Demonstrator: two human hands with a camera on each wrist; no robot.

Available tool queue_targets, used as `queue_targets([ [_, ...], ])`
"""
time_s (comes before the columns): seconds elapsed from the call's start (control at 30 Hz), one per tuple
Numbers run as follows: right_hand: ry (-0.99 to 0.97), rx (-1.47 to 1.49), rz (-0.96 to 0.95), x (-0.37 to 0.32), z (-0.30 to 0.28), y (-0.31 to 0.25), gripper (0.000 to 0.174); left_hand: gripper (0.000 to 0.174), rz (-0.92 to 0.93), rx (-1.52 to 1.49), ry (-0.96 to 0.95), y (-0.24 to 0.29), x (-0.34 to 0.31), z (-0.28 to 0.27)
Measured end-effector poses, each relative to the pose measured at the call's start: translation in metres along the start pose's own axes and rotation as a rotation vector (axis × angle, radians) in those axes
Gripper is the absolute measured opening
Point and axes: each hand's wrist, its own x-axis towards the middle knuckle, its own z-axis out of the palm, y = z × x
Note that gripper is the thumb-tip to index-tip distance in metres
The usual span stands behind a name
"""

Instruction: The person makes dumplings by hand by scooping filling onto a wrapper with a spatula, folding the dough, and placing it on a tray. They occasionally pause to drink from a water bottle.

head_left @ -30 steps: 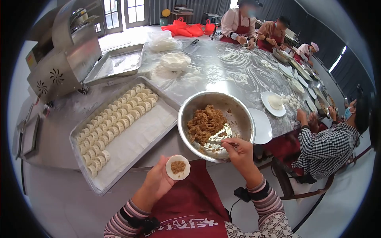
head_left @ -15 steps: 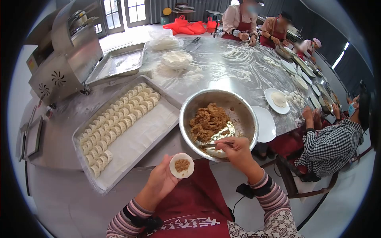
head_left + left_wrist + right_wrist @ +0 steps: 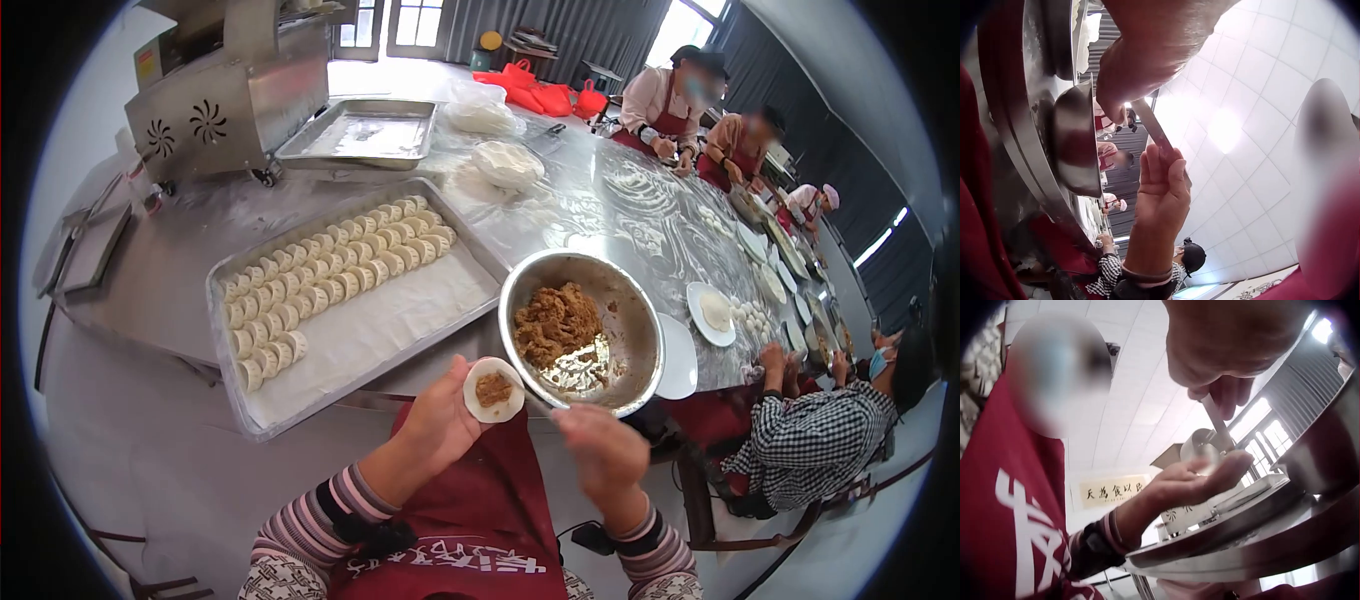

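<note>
My left hand (image 3: 436,425) holds a round dough wrapper (image 3: 512,402) at chest height, thumb along its edge. A patch of brown filling (image 3: 492,389) sits in the middle of the wrapper. My right hand (image 3: 604,455), blurred in the head view, grips a flat metal spatula (image 3: 1218,422). In the right wrist view the blade slants down to the wrapper over the left palm. Just beyond both hands stands a steel bowl (image 3: 645,385) with a mound of brown filling (image 3: 556,325). To the left, a tray (image 3: 375,345) carries rows of pleated crescent dumplings (image 3: 330,262).
A white plate (image 3: 678,370) sits beside the bowl, and another plate (image 3: 695,303) bears dough. Flour (image 3: 508,165) is heaped farther back, near a second tray (image 3: 300,150) and a steel machine (image 3: 235,90). A person in a checkered shirt (image 3: 800,440) sits at the right; others work beyond.
My right hand has drawn the spatula out of the bowl and toward the wrapper in my left hand. The head view has swung left, so the scene sits farther right.
</note>
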Motion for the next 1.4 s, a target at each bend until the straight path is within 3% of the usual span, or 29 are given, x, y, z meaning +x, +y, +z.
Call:
queue_targets([
  [0.1,-0.270,-0.355,-0.374,-0.009,0.011,-0.016,0.015,0.045,0.027,-0.072,-0.076,-0.003,0.002,-0.003],
  [0.23,-0.289,-0.439,-0.440,-0.023,0.017,-0.026,0.017,0.050,0.076,-0.052,0.008,-0.005,0.002,-0.007],
  [0.4,-0.208,-0.446,-0.341,-0.012,0.011,-0.031,0.019,0.050,0.068,-0.050,0.017,-0.003,-0.004,0.001],
  [0.87,-0.300,-0.339,-0.423,-0.006,0.008,-0.041,0.016,0.053,0.040,-0.030,-0.009,0.004,-0.010,-0.004],
  [0.93,-0.185,-0.240,-0.347,-0.003,-0.004,-0.038,0.017,0.053,0.039,-0.021,-0.012,0.005,-0.010,-0.009],
  [1.07,0.137,-0.387,-0.099,0.017,-0.027,0.007,0.017,0.055,0.023,0.058,-0.005,0.009,-0.016,-0.008],
  [1.1,0.129,-0.346,0.024,0.020,-0.029,0.026,0.017,0.055,0.014,0.083,-0.019,0.009,-0.017,-0.008],
  [1.13,0.139,-0.352,0.030,0.022,-0.030,0.044,0.017,0.055,0.005,0.092,-0.025,0.009,-0.018,-0.008],
  [1.3,-0.212,-0.352,0.057,0.037,-0.021,0.115,0.012,0.056,-0.043,0.133,-0.018,0.009,-0.019,0.000],
  [1.4,-0.304,-0.376,0.016,0.039,-0.009,0.135,0.011,0.056,-0.047,0.136,-0.059,0.008,-0.020,0.005],
])
